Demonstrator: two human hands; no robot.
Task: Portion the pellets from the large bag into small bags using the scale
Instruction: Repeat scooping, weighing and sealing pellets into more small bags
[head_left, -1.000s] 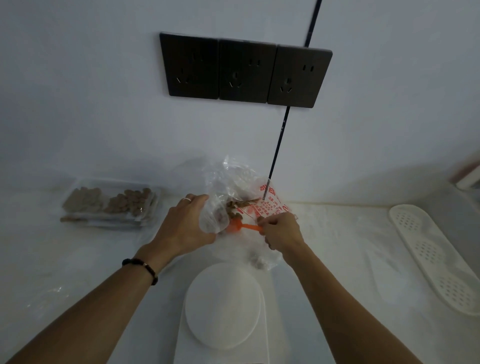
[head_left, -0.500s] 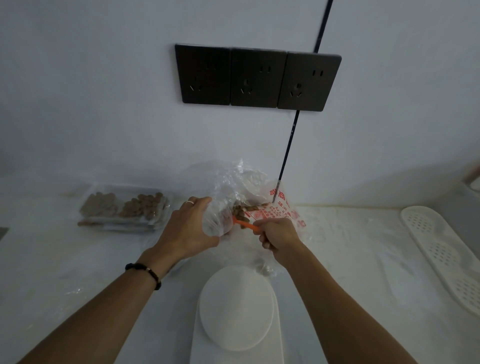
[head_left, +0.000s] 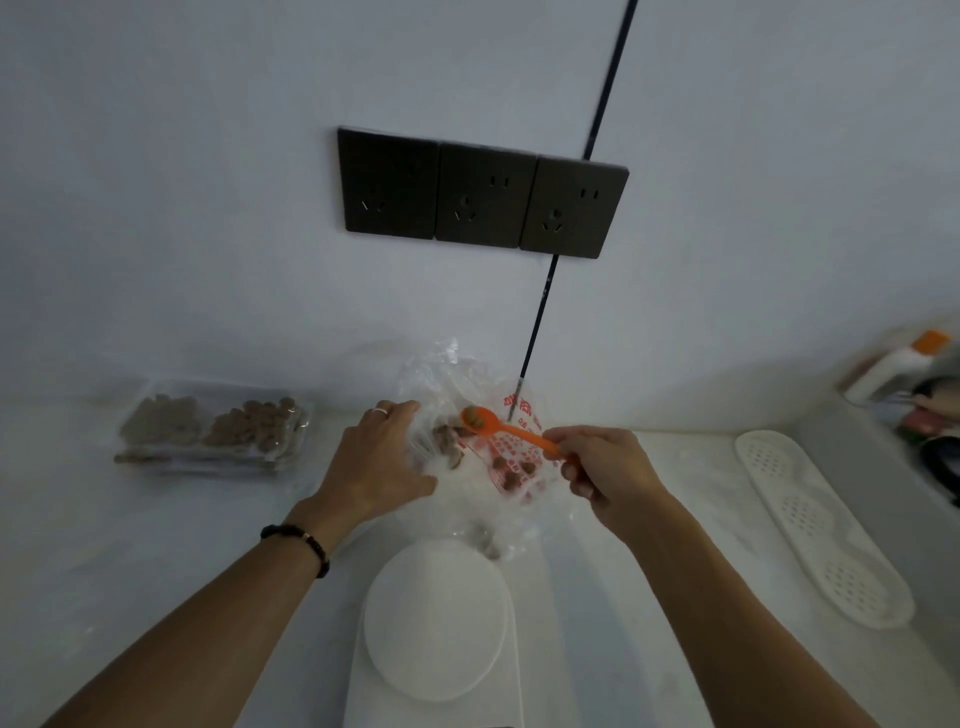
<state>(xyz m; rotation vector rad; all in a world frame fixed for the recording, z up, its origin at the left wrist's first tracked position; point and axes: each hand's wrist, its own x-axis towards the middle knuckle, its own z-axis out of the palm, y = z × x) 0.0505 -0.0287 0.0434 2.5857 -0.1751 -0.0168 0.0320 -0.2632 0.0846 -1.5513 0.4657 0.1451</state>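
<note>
Both hands work just beyond the round white scale (head_left: 435, 618) on the pale bench (head_left: 130, 561): the right hand (head_left: 602, 470) pinches a small orange plastic spoon (head_left: 501, 428) heaped with brown pellets, and the left hand (head_left: 382, 462) grips the crinkled clear large bag (head_left: 467, 483). Scooping looks under way; next, I judge, the spoonful needs a level carry to a small bag.

Large clear bag (head_left: 514, 457), red print, crumpled open against far wall; brown pellets (head_left: 511, 473) inside. Orange spoon (head_left: 506, 428) raised above it, bowl loaded. White scale (head_left: 434, 618) near, platform bare.
</note>
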